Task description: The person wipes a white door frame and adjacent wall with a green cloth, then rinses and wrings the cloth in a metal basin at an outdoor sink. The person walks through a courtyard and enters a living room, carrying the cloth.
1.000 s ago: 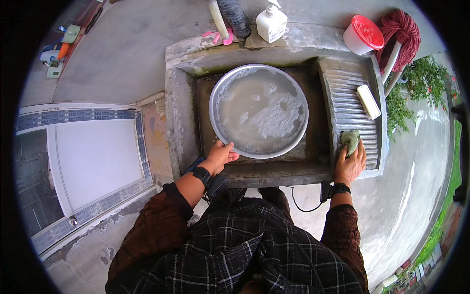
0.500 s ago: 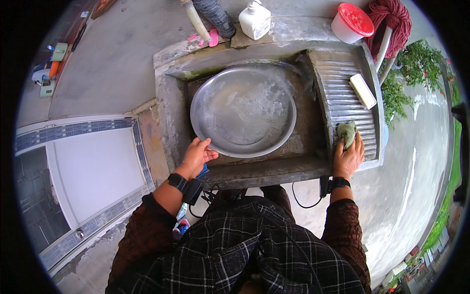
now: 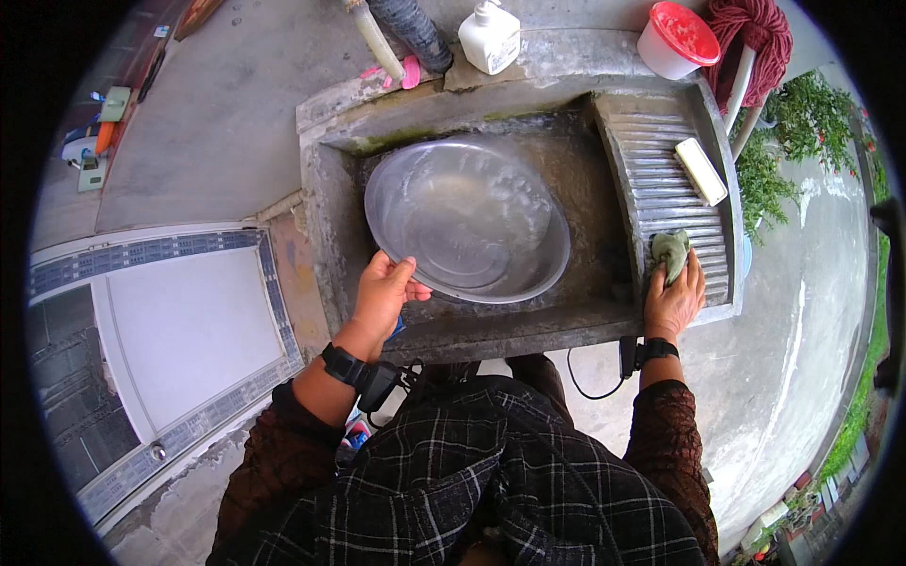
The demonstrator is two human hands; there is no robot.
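A large round metal basin (image 3: 462, 222) sits tilted in the concrete sink (image 3: 472, 330), its left side raised. Some cloudy water shows inside it. My left hand (image 3: 382, 297) grips the basin's near-left rim, thumb on top and fingers curled beneath. Over on the ridged washboard (image 3: 661, 179) at the right of the sink, my right hand (image 3: 676, 294) holds a wet, grey-green cloth (image 3: 671, 255) bunched up against the ridges. Its fingertips are partly covered by the cloth.
A pale scrubbing block or brush (image 3: 700, 172) lies on the washboard's far right. Along the back ledge stand a white pump bottle (image 3: 490, 38) and a white bucket with a red rim (image 3: 677, 42). Thick red rope (image 3: 752, 33) hangs over a pipe at the far right.
The basin has tipped up at its left side, and water has run out of it. My left hand has shifted slightly right with the rim. My right hand stays nearly still.
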